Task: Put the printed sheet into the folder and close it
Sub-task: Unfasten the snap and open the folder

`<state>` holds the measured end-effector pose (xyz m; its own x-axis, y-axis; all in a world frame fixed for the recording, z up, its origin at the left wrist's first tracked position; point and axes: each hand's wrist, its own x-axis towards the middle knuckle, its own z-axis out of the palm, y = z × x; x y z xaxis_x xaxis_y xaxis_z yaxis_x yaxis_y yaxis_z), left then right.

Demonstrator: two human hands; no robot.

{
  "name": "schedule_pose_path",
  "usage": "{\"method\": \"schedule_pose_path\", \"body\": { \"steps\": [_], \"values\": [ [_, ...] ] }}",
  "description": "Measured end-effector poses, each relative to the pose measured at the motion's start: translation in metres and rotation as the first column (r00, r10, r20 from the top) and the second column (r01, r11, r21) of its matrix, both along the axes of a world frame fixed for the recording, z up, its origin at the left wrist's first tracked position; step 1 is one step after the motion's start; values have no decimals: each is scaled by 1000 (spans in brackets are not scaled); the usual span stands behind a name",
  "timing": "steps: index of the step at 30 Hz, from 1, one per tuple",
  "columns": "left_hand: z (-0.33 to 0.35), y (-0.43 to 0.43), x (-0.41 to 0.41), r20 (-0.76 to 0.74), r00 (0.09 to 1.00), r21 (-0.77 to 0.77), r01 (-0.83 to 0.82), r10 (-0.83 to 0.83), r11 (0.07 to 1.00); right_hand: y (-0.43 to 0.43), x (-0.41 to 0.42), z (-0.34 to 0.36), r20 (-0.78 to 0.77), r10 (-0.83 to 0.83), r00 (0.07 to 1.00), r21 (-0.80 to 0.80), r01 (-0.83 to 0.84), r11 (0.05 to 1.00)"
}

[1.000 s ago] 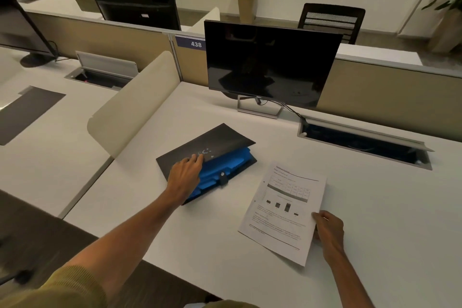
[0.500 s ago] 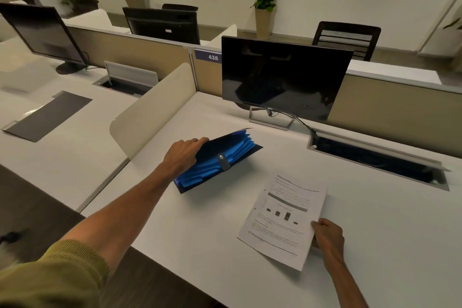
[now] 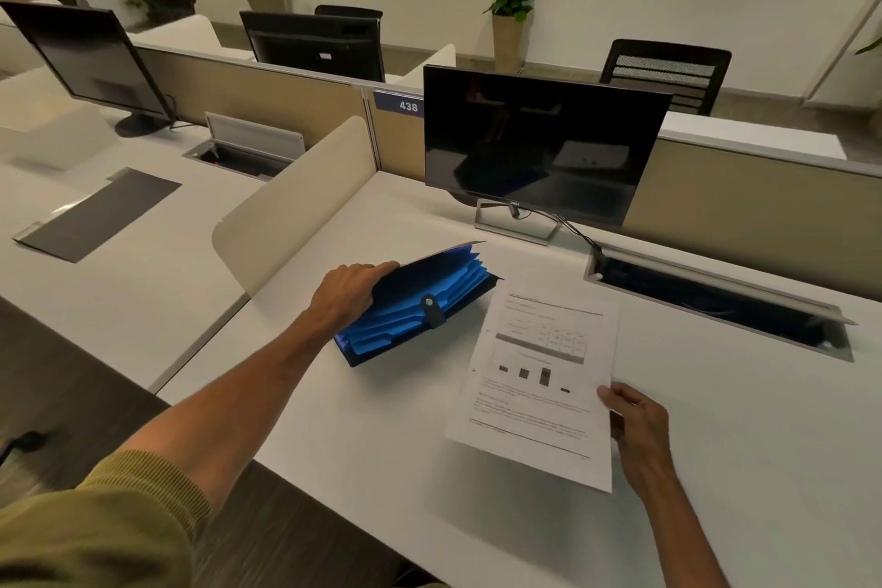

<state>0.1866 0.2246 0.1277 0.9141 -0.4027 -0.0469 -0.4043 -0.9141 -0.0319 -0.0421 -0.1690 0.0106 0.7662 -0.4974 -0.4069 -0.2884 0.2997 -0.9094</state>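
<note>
I hold the folder (image 3: 420, 306) open by its flap with my left hand (image 3: 346, 296). My right hand (image 3: 637, 420) pinches the printed sheet (image 3: 539, 387), just right of the folder, not yet inserted. Insertion and closing remain.

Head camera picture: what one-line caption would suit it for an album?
Left hand holds the blue folder open while right hand lifts the printed sheet.

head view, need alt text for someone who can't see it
A person's left hand props open the flap of a dark expanding folder with blue pockets on a white desk. The right hand holds a printed sheet by its edge beside the folder, in front of a dark monitor.
</note>
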Motion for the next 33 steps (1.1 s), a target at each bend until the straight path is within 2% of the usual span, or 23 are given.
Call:
{"method": "schedule_pose_path", "body": {
  "steps": [5,12,17,29,33],
  "values": [
    [1,-4,-3,-2,1000,-7,-2,2,1000,12,31,26,67,72,995,92,-78,993],
    [-2,-9,-8,8,1000,21,-3,3,1000,49,68,46,38,174,984,89,-177,980],
    [-5,-11,-10,0,1000,32,0,0,999,70,86,51,7,116,993,116,-116,986],
    [-24,-19,-26,-65,995,11,77,-76,997,128,93,40,-76,-120,990,62,125,990],
    [-33,-26,-34,-90,990,-4,107,-107,994,145,95,34,-94,-151,984,29,154,988]
  ]
}}
